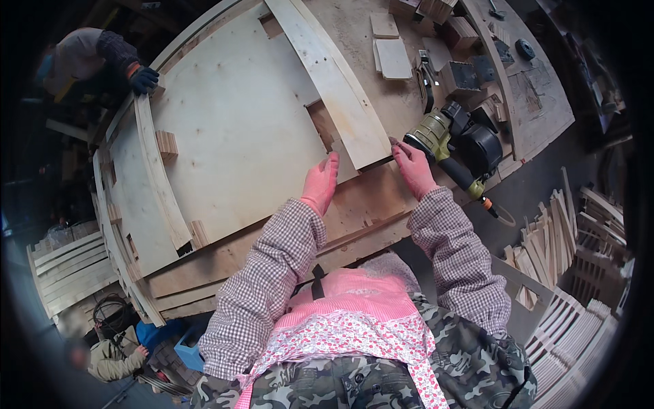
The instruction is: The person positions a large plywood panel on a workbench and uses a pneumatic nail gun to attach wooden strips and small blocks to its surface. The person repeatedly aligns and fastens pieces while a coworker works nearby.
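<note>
A long pale wooden board (pixel 335 75) lies across a large plywood panel (pixel 231 129) on the bench. My right hand (pixel 413 168), in a pink glove, is closed at the near right corner of this board, fingertips on its edge. My left hand (pixel 321 184), also pink-gloved, is at the panel's near edge, just left of the board's end. Its fingers are pressed together; what they hold, if anything, is hidden. A green and black nail gun (pixel 430 133) with a round magazine lies right beside my right hand. A dark notch (pixel 323 124) shows in the panel by the board.
Another person's dark-gloved hand (pixel 143 79) rests at the panel's far left corner. A second strip (pixel 155 157) crosses the panel's left part. Wood blocks (pixel 460 76) and thin pale pieces (pixel 393 58) lie at the back right. Wood strips (pixel 552 238) are stacked at right.
</note>
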Motion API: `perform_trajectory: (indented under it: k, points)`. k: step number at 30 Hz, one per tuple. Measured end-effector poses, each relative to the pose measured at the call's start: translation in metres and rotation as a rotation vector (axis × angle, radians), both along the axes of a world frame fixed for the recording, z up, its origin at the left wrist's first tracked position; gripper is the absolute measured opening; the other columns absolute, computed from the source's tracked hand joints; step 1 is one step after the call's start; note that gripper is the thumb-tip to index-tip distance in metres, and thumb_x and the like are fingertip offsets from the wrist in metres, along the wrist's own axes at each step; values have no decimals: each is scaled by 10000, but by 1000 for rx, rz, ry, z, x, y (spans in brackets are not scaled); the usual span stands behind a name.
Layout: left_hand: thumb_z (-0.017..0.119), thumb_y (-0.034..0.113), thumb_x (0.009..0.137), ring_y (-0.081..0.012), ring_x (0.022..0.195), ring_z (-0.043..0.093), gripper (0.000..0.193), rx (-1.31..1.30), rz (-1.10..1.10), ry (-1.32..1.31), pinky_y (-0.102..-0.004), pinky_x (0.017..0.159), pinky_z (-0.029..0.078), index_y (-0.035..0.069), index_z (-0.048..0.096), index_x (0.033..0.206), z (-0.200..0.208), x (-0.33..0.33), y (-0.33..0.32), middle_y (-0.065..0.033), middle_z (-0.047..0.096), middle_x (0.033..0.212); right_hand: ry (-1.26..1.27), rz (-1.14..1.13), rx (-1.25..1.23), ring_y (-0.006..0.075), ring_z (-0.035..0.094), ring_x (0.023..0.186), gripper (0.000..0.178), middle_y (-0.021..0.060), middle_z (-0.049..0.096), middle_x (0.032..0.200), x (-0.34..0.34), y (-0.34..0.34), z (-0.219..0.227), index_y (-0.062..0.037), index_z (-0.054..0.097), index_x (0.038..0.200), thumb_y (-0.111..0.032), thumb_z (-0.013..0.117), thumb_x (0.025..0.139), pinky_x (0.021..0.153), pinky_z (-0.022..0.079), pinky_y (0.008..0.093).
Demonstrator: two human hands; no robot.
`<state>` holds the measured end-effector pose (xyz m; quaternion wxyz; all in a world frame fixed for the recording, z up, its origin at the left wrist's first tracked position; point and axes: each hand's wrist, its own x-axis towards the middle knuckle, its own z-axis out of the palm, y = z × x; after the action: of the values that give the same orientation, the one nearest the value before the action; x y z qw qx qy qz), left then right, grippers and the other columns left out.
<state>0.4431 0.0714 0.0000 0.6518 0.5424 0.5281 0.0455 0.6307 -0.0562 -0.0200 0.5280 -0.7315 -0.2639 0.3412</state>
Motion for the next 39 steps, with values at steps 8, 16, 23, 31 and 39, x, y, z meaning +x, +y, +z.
perform_trajectory:
  k: [8,16,23,31,39]
  points:
    - [408,416,953,-452,827,564,466,542,-150,381,-479,751,443,-16,563,872,-1,54,-34,-273,592,808,271,59,-88,89,530,978,336,51,621,1073,2,-10,4,45,523,1230,-97,489,928,879,404,224]
    - [422,420,953,-441,816,567,447,529,-44,355,-468,741,445,-1,568,928,2,55,-51,-252,600,812,326,83,-10,111,508,1094,372,68,590,1184,2,-17,10,32,498,1274,-45,462,912,966,359,236]
    - [438,372,949,-450,838,570,383,559,-17,346,-504,715,434,5,542,910,-1,56,-52,-258,606,838,306,170,23,127,506,1116,372,81,584,1203,9,-15,8,42,497,1267,-31,448,905,976,357,243]
    - [467,391,938,-434,839,573,398,557,23,309,-471,727,443,4,552,901,-4,55,-50,-248,611,851,295,206,49,139,490,1146,378,95,567,1229,15,-11,2,48,489,1269,-23,429,903,991,348,251]
    - [456,394,941,-442,865,570,401,560,34,314,-479,745,439,6,549,903,-9,54,-52,-250,610,870,370,157,152,211,459,1228,458,161,492,1316,32,-19,6,22,398,1339,-15,440,884,1034,324,277]
